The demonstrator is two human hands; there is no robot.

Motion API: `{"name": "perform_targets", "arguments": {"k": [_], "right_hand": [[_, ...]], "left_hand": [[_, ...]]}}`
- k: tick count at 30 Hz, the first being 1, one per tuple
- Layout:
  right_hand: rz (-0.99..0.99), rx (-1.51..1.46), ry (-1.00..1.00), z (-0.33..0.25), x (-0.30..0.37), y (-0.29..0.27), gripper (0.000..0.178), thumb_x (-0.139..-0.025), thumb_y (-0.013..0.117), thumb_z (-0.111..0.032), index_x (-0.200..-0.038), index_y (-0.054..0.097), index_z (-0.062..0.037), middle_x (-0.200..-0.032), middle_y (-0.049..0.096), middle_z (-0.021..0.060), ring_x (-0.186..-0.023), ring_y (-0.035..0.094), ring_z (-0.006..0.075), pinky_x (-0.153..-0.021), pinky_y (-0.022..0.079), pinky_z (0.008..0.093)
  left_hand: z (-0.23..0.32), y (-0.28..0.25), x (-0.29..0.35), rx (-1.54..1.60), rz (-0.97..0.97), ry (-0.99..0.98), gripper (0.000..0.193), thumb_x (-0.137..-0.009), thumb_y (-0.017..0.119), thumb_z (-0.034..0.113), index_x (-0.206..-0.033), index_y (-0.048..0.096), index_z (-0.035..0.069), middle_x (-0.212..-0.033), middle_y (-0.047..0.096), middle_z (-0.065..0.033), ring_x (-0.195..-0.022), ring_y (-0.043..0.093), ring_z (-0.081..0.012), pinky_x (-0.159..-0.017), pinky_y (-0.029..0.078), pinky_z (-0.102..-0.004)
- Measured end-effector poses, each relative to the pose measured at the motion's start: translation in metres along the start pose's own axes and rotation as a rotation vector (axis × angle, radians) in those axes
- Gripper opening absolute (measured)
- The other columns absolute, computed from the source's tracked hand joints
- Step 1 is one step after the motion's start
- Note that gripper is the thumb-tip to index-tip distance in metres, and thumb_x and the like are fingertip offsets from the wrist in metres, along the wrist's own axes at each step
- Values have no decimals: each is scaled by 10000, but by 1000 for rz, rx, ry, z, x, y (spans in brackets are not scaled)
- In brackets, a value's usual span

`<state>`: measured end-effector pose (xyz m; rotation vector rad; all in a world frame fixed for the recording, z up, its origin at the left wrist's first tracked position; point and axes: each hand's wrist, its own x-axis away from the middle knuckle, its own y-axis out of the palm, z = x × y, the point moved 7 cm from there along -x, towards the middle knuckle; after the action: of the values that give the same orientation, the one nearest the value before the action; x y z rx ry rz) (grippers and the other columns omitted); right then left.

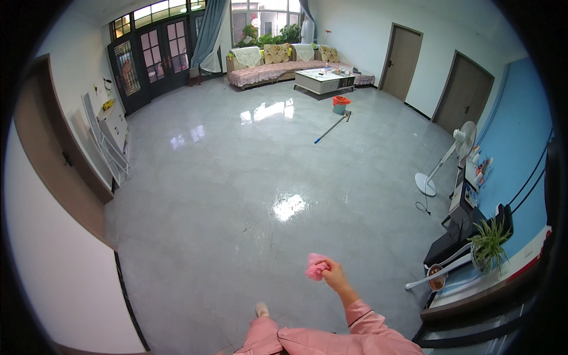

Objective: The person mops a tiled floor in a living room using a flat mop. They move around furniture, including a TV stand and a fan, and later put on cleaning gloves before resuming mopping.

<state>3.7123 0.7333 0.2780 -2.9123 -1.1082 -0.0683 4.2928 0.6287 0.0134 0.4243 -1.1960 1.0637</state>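
Note:
My right hand (333,276) is closed around a crumpled pink cloth (317,267), held out in front of me above the grey tiled floor (201,248). The cloth bunches out past my fingertips on the left side. A pink sleeve (362,316) covers that forearm. No part of my left hand shows. Below, one of my feet (261,309) in a light shoe is stepping on the floor.
Ahead, a long-handled tool (332,127) lies on the floor beside a bucket (339,106) with a red liner. A sofa (266,72) and a low table (324,81) stand at the far end. Rightward are a white fan (432,171), its cord, and a potted plant (490,244). A white frame (109,151) leans left.

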Motion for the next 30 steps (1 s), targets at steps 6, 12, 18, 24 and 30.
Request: {"name": "perform_targets", "arguments": {"k": [6,12,18,24,30], "right_hand": [[5,491,177,56,-82,-31,190,-747,515,-57,-892,633,-24,-745,618,58,-702,557,131,-641,457,267],[470,805,378,210,4,-204,504,-736,601,-83,-1216,477,12,-963,631,180,-830,613,255,-715,495,352],[779,-209,1015,206,81,-170,181,-790,472,-97,-840,582,37,-697,597,142,-522,536,235,-416,410,336],[743,-365,1032,242,-31,-189,210,-813,445,-133,-752,591,6,-626,575,128,-446,502,221,-377,388,334],[471,-283,767,232,-270,-286,288,-836,417,-168,-665,600,-26,-555,554,115,-371,469,206,-338,366,332]], "left_hand": [[124,-26,-94,207,153,-78,211,-814,532,233,-954,507,77,-842,546,-76,-645,546,-196,-476,440,-330],[402,97,-197,209,-77,163,286,-833,517,246,-1072,488,91,-940,552,-90,-723,566,-219,-508,456,-352],[657,305,-114,-40,-276,499,317,-848,514,206,-1130,494,63,-952,585,-72,-763,589,-164,-569,496,-312],[735,437,-114,-176,-503,582,239,-830,544,200,-1025,537,61,-829,575,-46,-676,570,-159,-514,456,-297],[743,435,-174,-266,-184,276,210,-795,555,192,-969,537,75,-762,550,-42,-619,557,-179,-467,444,-324]]}}
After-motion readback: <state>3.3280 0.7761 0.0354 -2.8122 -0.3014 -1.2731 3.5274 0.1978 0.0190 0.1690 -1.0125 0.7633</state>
